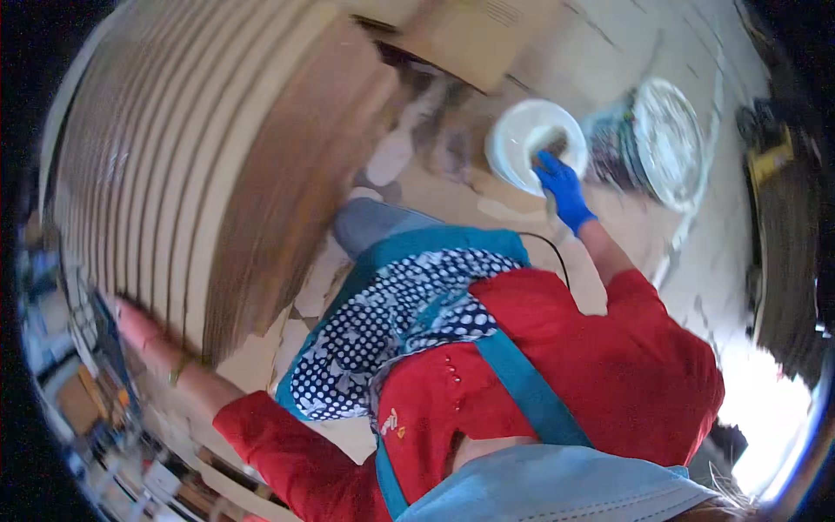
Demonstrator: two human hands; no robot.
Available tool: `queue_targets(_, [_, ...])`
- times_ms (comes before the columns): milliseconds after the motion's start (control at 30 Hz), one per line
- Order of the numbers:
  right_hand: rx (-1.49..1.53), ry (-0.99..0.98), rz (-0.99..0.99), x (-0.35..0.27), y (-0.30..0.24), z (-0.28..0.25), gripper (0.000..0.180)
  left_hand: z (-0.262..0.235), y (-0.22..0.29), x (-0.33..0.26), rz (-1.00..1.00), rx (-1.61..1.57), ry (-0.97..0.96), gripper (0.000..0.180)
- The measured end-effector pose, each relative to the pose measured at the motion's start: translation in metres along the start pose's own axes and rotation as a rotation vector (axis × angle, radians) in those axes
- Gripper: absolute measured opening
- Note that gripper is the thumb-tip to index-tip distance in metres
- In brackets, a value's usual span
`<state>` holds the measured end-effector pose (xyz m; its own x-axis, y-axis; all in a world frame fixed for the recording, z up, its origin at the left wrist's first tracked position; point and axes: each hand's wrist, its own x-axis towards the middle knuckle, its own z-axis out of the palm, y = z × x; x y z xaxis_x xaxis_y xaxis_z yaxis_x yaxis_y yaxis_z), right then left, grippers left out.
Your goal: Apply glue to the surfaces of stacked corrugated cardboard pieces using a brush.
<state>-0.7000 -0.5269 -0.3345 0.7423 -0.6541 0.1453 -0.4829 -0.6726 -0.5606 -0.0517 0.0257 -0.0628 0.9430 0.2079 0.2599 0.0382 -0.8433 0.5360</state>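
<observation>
My right hand (563, 184), in a blue glove, reaches forward into a small white bucket (513, 148) on the floor. Its fingertips sit at something dark inside the bucket, and the blur hides whether they grip it. My left hand (132, 320) is stretched out low on the left. It lies flat against the edge of a tall stack of brown cardboard sheets (200, 165) and holds nothing. I wear a red top with a teal apron strap and a polka-dot cloth (391, 322) over my front.
A second white round container (668, 139) wrapped in clear plastic stands just right of the bucket. A loose cardboard piece (470, 39) lies beyond. A yellow and black tool (769, 157) sits far right. The pale floor (609, 52) is patchy and stained.
</observation>
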Motion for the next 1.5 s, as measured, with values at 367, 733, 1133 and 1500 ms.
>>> queue_targets(367, [0.110, 0.062, -0.352, 0.136, -0.187, -0.091, 0.033, -0.002, 0.011, -0.022, -0.005, 0.093, 0.087, 0.068])
queue_targets(733, [0.091, 0.512, -1.486, 0.273, -0.489, -0.080, 0.025, -0.004, 0.055, -0.049, -0.112, 0.100, 0.084, 0.070])
queue_targets(1133, [0.794, -0.461, -0.744, 0.338, -0.553, -0.020, 0.024, -0.011, 0.064, -0.055, -0.146, 0.146, 0.064, 0.069])
queue_targets(1500, [0.768, -0.529, -0.764, 0.345, -0.554, -0.007, 0.021, -0.012, 0.070, -0.058, -0.169, 0.206, 0.109, 0.067])
